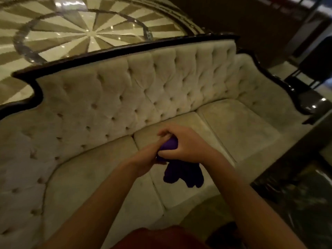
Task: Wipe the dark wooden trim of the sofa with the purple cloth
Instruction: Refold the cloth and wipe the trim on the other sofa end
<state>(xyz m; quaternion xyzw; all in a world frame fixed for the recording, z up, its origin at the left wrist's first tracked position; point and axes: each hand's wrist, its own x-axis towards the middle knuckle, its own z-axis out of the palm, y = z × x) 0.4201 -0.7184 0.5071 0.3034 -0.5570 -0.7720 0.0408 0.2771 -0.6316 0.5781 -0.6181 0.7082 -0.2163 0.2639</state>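
A cream tufted sofa (125, 97) fills the view, edged along its back and arms by dark wooden trim (111, 52). Both my hands meet over the middle seat cushion, well below the trim. My right hand (181, 142) grips the bunched purple cloth (183, 174) from above. My left hand (149, 157) holds the same cloth from the left, fingers pressed into the bundle. Most of the cloth hangs loose under my right wrist. Part of the bundle is hidden inside my fingers.
Behind the sofa back lies a glossy floor with a radiating star pattern (89, 35). A dark shiny table (301, 186) stands at the right, close to the sofa's front. Dark chair legs (305, 76) show past the right arm of the sofa.
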